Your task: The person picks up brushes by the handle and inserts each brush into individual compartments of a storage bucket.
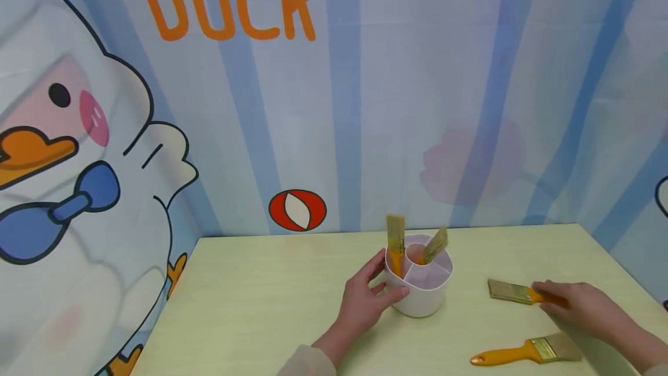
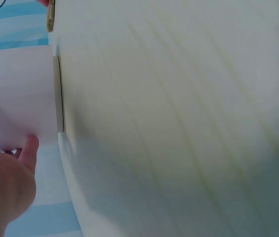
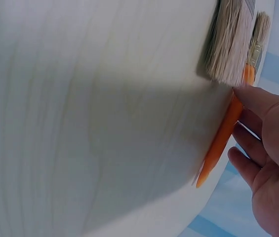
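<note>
A round, white divided brush holder [image 1: 421, 300] stands upright on the table in the head view. Two paintbrushes lean in it, bristles up: one [image 1: 395, 237] in the left compartment, another [image 1: 437, 243] in the small central ring. My left hand [image 1: 362, 300] grips the holder's left side, thumb along the front wall; the left wrist view shows fingers against that wall [image 2: 18, 94]. At the right, my right hand [image 1: 587, 306] pinches the orange handle of a paintbrush [image 1: 510, 291], bristles pointing left, close over the tabletop. In the right wrist view its handle [image 3: 223, 138] meets the thumb and fingertips.
A wider paintbrush [image 1: 527, 353] with an orange handle lies at the front right, below my right hand, bristles to the right. The pale wood-grain table [image 1: 250, 306] ends at a striped blue curtain [image 1: 396, 103] printed with a duck.
</note>
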{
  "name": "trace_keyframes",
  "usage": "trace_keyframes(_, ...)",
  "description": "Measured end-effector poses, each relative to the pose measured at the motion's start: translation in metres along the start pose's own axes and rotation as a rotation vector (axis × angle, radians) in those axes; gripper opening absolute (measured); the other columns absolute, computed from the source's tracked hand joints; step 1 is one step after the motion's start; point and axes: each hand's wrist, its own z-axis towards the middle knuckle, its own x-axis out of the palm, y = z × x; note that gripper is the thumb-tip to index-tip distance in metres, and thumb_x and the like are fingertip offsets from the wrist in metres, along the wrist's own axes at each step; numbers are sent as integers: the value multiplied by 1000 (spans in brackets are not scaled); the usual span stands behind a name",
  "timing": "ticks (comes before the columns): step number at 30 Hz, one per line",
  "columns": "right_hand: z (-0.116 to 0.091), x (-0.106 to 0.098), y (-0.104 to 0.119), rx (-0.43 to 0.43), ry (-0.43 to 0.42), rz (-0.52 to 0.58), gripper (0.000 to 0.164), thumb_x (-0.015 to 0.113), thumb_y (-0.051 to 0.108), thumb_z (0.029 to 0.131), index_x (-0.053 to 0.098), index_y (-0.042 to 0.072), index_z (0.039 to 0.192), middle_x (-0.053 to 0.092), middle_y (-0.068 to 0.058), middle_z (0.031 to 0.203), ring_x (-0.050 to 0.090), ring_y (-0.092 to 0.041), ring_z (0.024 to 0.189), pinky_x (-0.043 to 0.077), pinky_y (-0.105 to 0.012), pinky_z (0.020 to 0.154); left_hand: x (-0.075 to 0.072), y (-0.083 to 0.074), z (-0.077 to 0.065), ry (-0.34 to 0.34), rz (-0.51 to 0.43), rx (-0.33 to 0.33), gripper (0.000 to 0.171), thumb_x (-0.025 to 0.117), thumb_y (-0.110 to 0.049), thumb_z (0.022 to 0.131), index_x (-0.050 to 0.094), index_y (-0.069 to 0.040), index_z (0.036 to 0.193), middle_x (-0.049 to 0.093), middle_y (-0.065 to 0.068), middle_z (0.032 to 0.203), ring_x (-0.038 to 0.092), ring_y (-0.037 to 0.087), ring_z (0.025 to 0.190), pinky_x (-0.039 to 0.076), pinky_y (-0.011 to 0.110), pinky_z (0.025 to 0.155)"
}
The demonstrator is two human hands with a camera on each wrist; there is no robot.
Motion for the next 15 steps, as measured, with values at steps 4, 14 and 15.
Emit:
trace_keyframes(4,3,1,2,-15,-3,-12,36,80,13,93,75,-4,125,78,-20,114,76,-38,98,63,-51,81,0,0,-1,-1,-1,5,79,87,-25,93,49,-17,162,52,3,163,52,33,148,55,48,107)
trace_keyframes(14,9,2,9,-47,-48,-125,22,78,5,92,81,-1,113,81,-14,103,77,-35,89,63,-53,78,0,-3,-1,-7,0,-7,77,86,-25,94,50,-18,162,52,2,162,52,33,148,56,47,107)
trace_keyframes(15,9,2,9,-52,-42,-134,22,78,5,92,81,-1,113,81,-14,103,77,-35,90,63,-53,78,0,-3,-1,-9,0,-8,77,86,-25,94,50,-18,162,52,3,162,52,33,147,56,47,107)
